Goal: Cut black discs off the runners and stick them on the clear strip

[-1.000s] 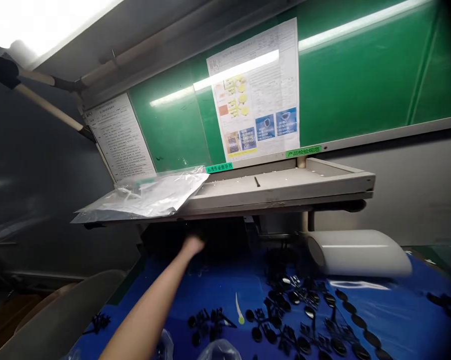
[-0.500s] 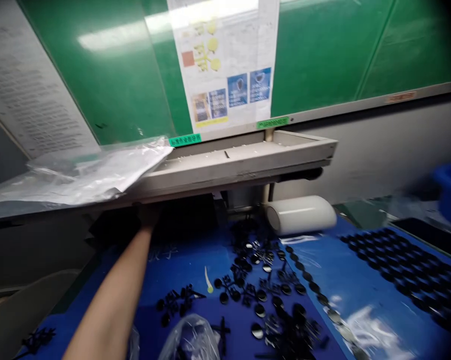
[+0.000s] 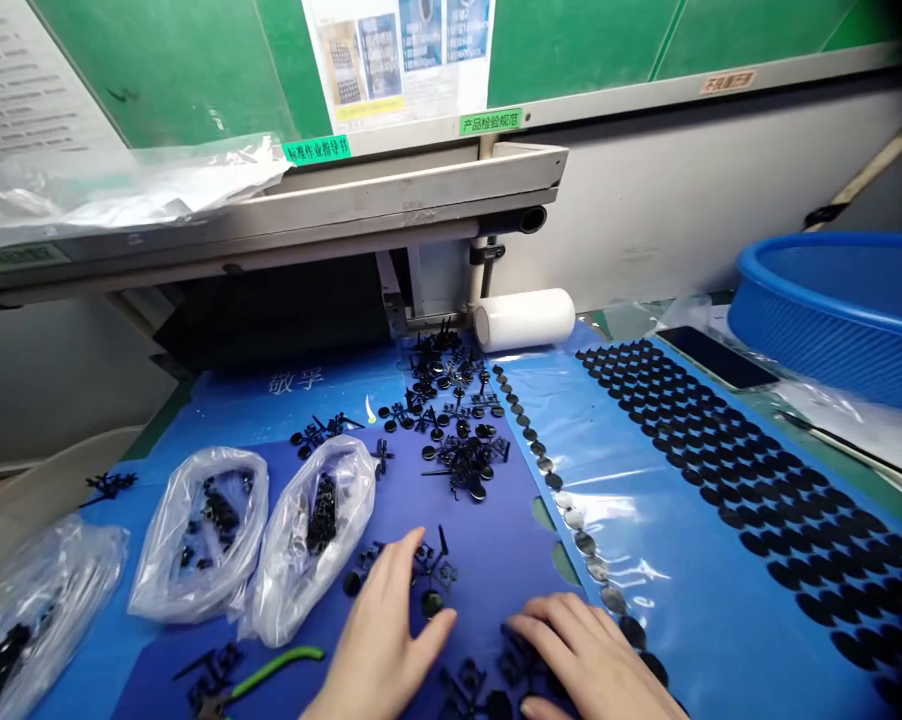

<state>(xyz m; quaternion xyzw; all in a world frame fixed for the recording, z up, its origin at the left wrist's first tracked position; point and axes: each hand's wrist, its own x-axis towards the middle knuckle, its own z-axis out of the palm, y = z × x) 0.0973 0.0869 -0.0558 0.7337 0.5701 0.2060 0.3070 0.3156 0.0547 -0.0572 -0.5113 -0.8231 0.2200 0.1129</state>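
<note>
Our left hand (image 3: 380, 640) and right hand (image 3: 590, 650) are apart at the bottom of the view. Both are open, and neither is clamped on anything. We count clock times from our hands, with 12 straight ahead.

The left hand is just beside a small black plastic runner (image 3: 430, 565) with round parts on it. The right hand lies over more black runners (image 3: 470, 690), near the edge of a clear sheet (image 3: 541, 520). A big heap of black runners (image 3: 455, 440) sits at 12 on a blue mat (image 3: 488, 560), with open blue room between it and our hands.

At 9 are clear bags (image 3: 203, 535) of black parts and green-handled cutters (image 3: 275, 665). At 2, rows of black discs (image 3: 721, 470) fill the sheet, and a blue tub (image 3: 833, 300) sits past them.

Up at 12, a green label (image 3: 490, 122) says 产品检验规范, and another green label (image 3: 316, 150) says 标准作业指导书.
</note>
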